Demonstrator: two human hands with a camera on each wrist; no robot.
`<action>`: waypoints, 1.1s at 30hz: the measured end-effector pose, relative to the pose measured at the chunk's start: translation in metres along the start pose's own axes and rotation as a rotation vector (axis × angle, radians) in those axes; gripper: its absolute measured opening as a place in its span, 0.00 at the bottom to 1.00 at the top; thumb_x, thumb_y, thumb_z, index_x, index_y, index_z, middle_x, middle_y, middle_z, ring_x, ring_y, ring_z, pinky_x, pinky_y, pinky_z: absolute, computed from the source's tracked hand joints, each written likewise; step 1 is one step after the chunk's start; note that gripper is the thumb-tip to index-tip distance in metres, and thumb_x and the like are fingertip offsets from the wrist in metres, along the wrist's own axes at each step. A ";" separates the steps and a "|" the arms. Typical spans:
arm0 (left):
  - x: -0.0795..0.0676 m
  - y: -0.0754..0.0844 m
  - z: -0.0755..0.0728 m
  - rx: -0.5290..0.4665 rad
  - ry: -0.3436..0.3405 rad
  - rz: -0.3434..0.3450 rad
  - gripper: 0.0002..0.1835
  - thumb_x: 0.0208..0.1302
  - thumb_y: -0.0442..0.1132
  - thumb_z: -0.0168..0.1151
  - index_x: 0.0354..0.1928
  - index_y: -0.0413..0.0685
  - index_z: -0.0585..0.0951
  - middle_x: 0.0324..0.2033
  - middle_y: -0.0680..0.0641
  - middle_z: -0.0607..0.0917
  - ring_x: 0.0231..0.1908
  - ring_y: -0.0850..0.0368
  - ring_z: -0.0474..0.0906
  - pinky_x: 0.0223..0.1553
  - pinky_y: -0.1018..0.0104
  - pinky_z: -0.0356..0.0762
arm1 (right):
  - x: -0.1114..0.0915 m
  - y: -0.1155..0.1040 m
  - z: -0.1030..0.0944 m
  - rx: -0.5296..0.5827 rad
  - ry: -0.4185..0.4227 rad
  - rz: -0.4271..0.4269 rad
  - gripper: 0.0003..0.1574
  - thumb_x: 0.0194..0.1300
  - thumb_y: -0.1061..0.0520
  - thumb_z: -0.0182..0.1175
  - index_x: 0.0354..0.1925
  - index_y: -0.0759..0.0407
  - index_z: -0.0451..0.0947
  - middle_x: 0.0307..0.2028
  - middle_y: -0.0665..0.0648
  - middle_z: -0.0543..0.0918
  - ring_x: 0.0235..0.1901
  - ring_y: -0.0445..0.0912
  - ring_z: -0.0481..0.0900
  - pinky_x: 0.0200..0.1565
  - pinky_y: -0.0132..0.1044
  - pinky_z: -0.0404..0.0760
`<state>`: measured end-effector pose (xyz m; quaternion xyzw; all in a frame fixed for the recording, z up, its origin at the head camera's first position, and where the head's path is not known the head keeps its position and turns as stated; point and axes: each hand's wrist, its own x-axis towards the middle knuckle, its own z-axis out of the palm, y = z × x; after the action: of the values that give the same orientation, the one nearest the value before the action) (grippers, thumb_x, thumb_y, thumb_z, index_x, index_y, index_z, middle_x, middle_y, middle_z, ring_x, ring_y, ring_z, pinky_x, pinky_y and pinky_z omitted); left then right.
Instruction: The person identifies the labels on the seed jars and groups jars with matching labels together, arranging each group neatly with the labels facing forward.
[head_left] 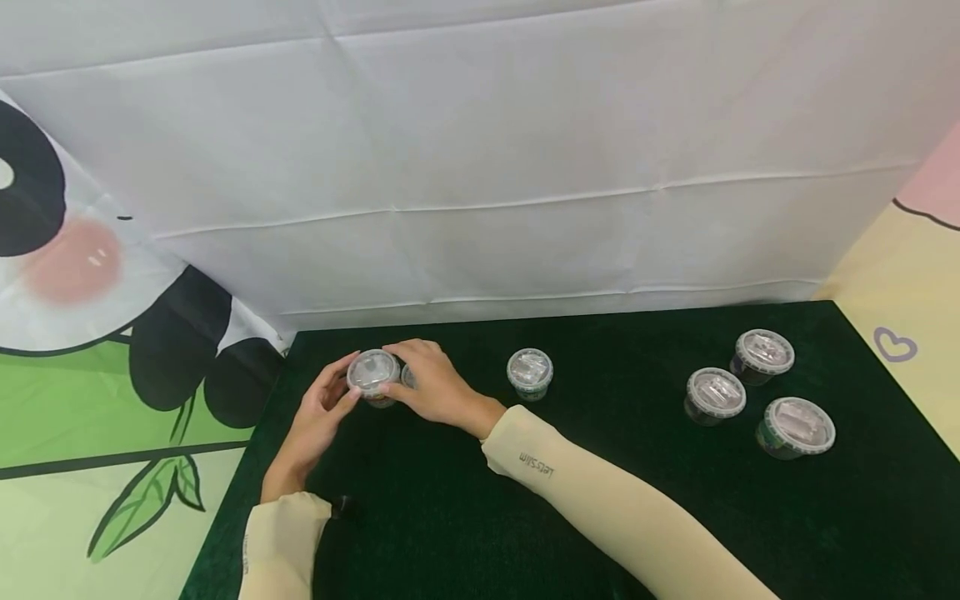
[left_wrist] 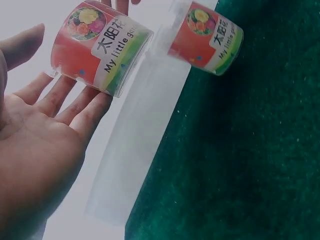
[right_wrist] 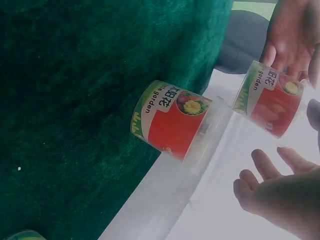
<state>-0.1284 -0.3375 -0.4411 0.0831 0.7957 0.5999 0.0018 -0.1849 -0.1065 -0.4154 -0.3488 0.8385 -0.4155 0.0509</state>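
A small clear plastic tub (head_left: 372,372) with a round lid is held up between both hands at the table's left back. Its red label shows flowers and "My little garden" in the left wrist view. My left hand (head_left: 317,421) holds it on the left side, fingers along its wall. My right hand (head_left: 438,392) grips it from the right, thumb and forefinger at the rim; its other fingers are loose in the right wrist view. A second, matching tub (right_wrist: 170,120) stands on the dark green cloth, partly hidden under my right hand in the head view.
Another lidded tub (head_left: 530,372) stands right of my right hand. Three more, a near one (head_left: 797,427), a left one (head_left: 716,395) and a back one (head_left: 763,354), cluster at the right. A white cloth wall (head_left: 525,208) rises behind the green table (head_left: 600,467).
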 end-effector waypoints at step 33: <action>0.018 -0.053 -0.001 -0.251 -0.073 -0.069 0.33 0.86 0.37 0.47 0.83 0.37 0.48 0.83 0.33 0.45 0.67 0.79 0.66 0.65 0.82 0.68 | 0.018 0.007 0.031 -0.516 -0.006 0.094 0.38 0.78 0.40 0.61 0.74 0.59 0.71 0.69 0.59 0.74 0.71 0.53 0.68 0.77 0.49 0.61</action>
<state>-0.1529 -0.3501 -0.4902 0.0765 0.7162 0.6910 0.0615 -0.1903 -0.1356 -0.4369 -0.3120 0.9320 -0.1838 -0.0179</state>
